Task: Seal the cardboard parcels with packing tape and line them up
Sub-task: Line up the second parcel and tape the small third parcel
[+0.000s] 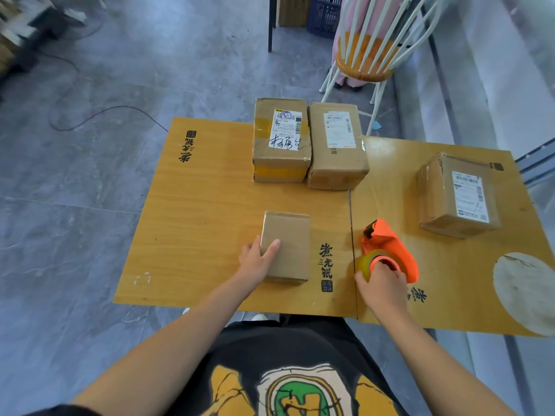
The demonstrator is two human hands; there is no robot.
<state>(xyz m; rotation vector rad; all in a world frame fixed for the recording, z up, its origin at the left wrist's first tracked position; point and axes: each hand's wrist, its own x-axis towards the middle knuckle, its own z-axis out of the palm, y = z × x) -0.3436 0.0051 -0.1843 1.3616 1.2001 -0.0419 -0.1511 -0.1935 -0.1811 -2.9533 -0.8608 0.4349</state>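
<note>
We have four cardboard parcels, all closed, so their contents are hidden. The plain box [286, 246] lies flat on the left table [195, 205], near its front edge, with no label on its top. Its long axis runs straight away from us. Our left hand [258, 261] grips its near left corner, thumb on top and fingers down the side.

Our right hand [381, 283] is clamped round the back of the orange dispenser [387, 244], by the yellowish tape roll [368, 262]. The dispenser sits on the right table [435, 280], just beside the seam, with its nose pointing away and slightly left.

At the far edge, the scrawled box [280, 139] and a second box [336, 145] sit side by side, touching, both lengthwise away from us. The first has yellow tape bands, a barcoded shipping label and black marker handwriting we cannot read. The second bears a white barcoded label. A third box [458, 195], also labelled, stands well apart on the right table.

Both tables carry black Chinese characters with a seal mark. Beyond them stands a blue crate [324, 13], contents unclear, beside a chair [366, 55].
</note>
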